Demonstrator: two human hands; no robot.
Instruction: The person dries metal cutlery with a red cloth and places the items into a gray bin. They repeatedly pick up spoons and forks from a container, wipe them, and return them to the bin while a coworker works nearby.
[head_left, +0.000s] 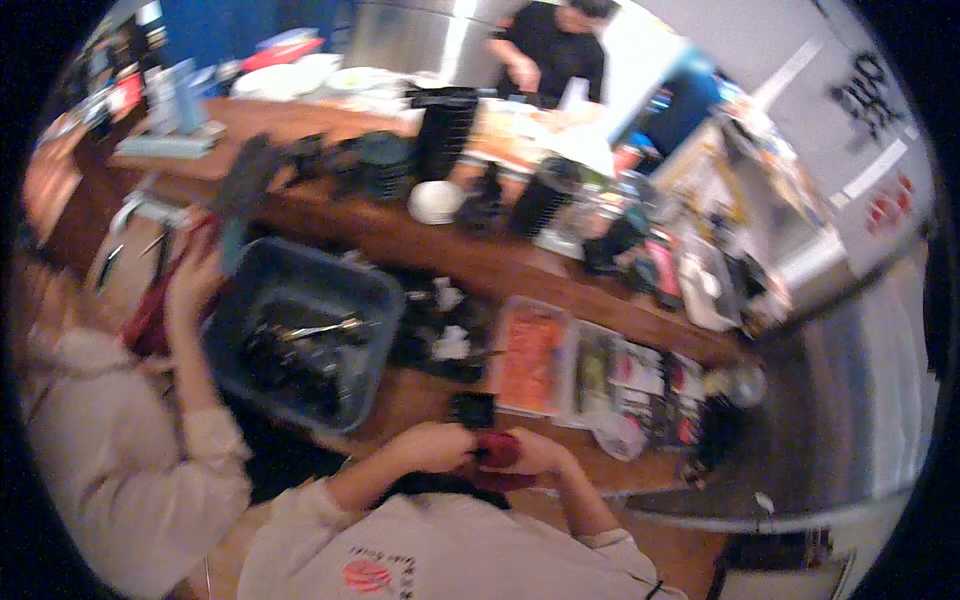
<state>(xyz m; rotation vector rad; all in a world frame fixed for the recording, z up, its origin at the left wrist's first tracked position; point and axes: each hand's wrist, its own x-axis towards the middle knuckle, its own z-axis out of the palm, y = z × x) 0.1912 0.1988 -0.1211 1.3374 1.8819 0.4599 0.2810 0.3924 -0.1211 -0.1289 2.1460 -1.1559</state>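
Note:
Close to my body, my left hand (448, 445) grips a small dark item whose kind is blurred. Beside it, my right hand (536, 451) holds a dark red cloth (499, 448), bunched up, and part of the cloth hangs below the fingers. Just beyond the hands lies a small black square object (473, 409) at the counter's near edge. To the left stands a blue-grey plastic tub (386, 315) with dark pieces and shiny metal utensils (322, 328) in it. Right of centre is a clear container of orange food (529, 352), next to one with greenish contents (592, 375).
A co-worker's arm (187, 330) reaches in at the left with another dark red cloth (150, 315). Black stacked containers (447, 127) and a white bowl (436, 202) stand on the raised wooden ledge. Labelled packets (637, 382) lie right. Another person (555, 52) works beyond the ledge.

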